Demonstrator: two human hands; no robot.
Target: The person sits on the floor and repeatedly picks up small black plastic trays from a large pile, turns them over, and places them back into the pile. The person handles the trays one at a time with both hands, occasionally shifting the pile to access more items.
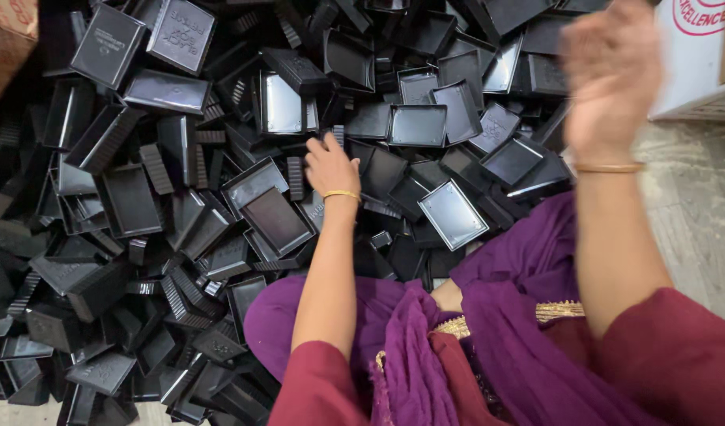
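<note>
A large heap of black plastic trays (277, 217) and ribbed lids covers the floor in front of me. My left hand (329, 166) reaches into the middle of the heap, fingers curled down onto a black piece; whether it grips it is hidden by the back of the hand. My right hand (609, 75) is raised in the air at the upper right, blurred, with its fingers loosely apart and nothing seen in it. Both wrists wear a thin gold bangle. My lap is covered by purple cloth (497, 315) and maroon sleeves.
A white cardboard box (698, 59) with red print stands at the upper right on a pale stone floor (694, 213). A brown cardboard box (7, 39) sits at the upper left corner. The heap spreads from the left edge across to the white box.
</note>
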